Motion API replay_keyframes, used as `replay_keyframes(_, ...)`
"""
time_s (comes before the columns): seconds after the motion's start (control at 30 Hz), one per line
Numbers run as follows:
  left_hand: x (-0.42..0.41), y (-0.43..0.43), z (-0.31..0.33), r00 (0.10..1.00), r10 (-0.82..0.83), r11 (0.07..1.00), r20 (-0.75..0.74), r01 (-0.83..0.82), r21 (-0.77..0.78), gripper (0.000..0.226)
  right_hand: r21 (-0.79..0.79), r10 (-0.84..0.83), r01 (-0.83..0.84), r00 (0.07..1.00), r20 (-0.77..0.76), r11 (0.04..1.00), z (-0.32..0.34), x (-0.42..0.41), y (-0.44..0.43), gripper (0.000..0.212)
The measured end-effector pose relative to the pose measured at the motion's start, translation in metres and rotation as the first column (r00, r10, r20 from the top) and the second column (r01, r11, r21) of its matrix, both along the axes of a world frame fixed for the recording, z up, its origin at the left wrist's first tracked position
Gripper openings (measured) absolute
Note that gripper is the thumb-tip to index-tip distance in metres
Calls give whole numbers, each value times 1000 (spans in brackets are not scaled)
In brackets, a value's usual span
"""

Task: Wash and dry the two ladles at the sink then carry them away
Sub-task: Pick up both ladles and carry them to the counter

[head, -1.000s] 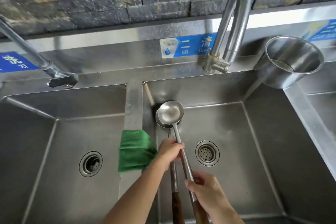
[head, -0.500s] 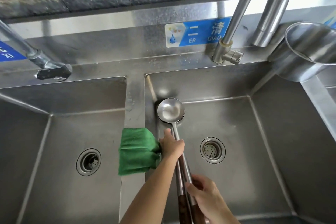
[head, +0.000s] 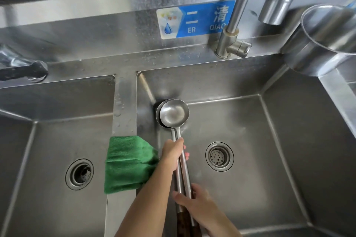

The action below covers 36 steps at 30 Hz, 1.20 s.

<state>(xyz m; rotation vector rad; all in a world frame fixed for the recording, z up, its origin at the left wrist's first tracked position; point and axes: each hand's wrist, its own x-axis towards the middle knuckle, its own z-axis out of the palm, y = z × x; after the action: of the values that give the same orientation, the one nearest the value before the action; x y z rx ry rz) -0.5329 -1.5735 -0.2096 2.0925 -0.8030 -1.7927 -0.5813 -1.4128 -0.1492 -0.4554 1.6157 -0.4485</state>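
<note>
A: Head view, the only one. Where are the ladles?

B: The ladles (head: 174, 114) are stacked, one bowl nested in the other, bowls up at the far-left corner of the right basin (head: 250, 169). Shafts run side by side back toward the person. Dark wooden handles at the bottom edge.

A: Hands?

B: Left hand (head: 172, 155) is wrapped round both shafts, up toward the bowls. Right hand (head: 195, 201) grips both lower down, just above the wood.

A: Water?

B: No stream visible from the faucet (head: 238, 13). Its spout sits over the right side of the basin, well apart from the bowls. Can't tell if the steel is wet.

A: Cloth?

B: Green cloth (head: 129, 163) is draped over the divider (head: 124, 109), just beside the left wrist, untouched.

A: Step?

B: My guess: bundling the pair, either before the rinse or before drying. Next move likely needs one hand to take both shafts so the other can reach the tap or the cloth.
</note>
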Motion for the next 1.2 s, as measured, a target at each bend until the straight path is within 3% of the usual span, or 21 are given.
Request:
replay_keyframes(0.17,-5,2,8,999,23,1000,-41,-22,15,18,29,32,-28,992,-119,999,18,1,-7,46)
replay_keyframes(0.37,-22,7,42,993,54,997,-106,-47,65,18,74,69,-63,994,-87,995,68,-18,-7,32)
replay_keyframes(0.57,-46,12,102,989,29,1000,-144,-28,13,16,1,11,-11,999,-50,1000,103,-43,-5,65)
replay_keyframes(0.7,-61,23,145,985,10,998,-174,-21,-57,17,-71,-56,56,998,-2,996,146,-58,-1,36)
replay_keyframes(0.8,-73,34,179,978,2,995,-209,-23,-95,18,-70,-188,199,971,145,977,181,-68,11,14)
replay_keyframes(0.93,-91,54,229,953,4,994,-304,-36,-99,19,-135,-241,265,955,172,955,221,-79,34,17)
replay_keyframes(1.2,-122,109,309,913,-113,993,-393,92,-71,15,-234,-232,222,973,-17,947,304,-97,97,20)
